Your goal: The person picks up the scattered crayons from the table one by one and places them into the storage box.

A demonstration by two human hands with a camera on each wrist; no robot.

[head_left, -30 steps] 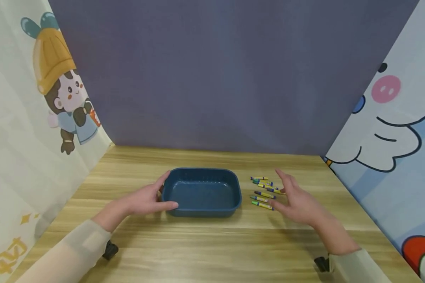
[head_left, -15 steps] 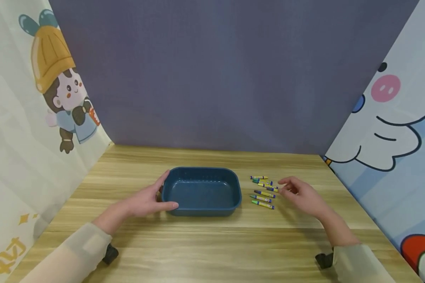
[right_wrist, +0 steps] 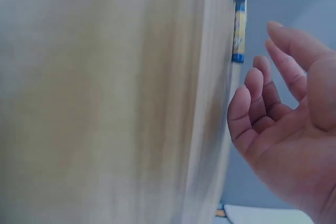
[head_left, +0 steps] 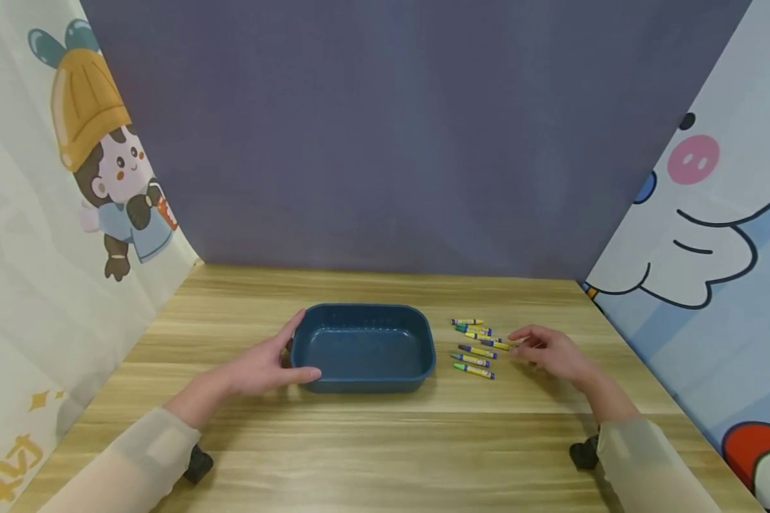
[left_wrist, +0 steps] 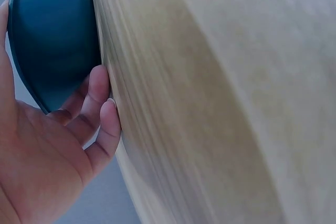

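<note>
A dark blue rectangular plastic container (head_left: 364, 386) stands on the wooden table. My left hand (head_left: 257, 367) grips its left end, thumb over the front corner and index finger along the back corner. In the left wrist view, the other fingers of my left hand (left_wrist: 58, 150) curl low against the container's wall (left_wrist: 55, 40). Several yellow-wrapped crayons lie right of the container, among them a green-tipped crayon (head_left: 474, 370). My right hand (head_left: 548, 354) is just right of a dark-tipped crayon (head_left: 495, 345). In the right wrist view, the fingers of my right hand are loosely bent beside a crayon (right_wrist: 239, 35), holding nothing.
The wooden table (head_left: 372, 449) runs back to a grey-purple cloth (head_left: 385, 142). Cartoon-printed sheets border it, a white sheet (head_left: 19, 214) on the left and a blue-and-white sheet (head_left: 744, 335) on the right.
My right hand has drawn back from over the crayons to their right side, its spread fingers coming closer together. The left hand keeps its grip on the container, and the crayons stay in place.
</note>
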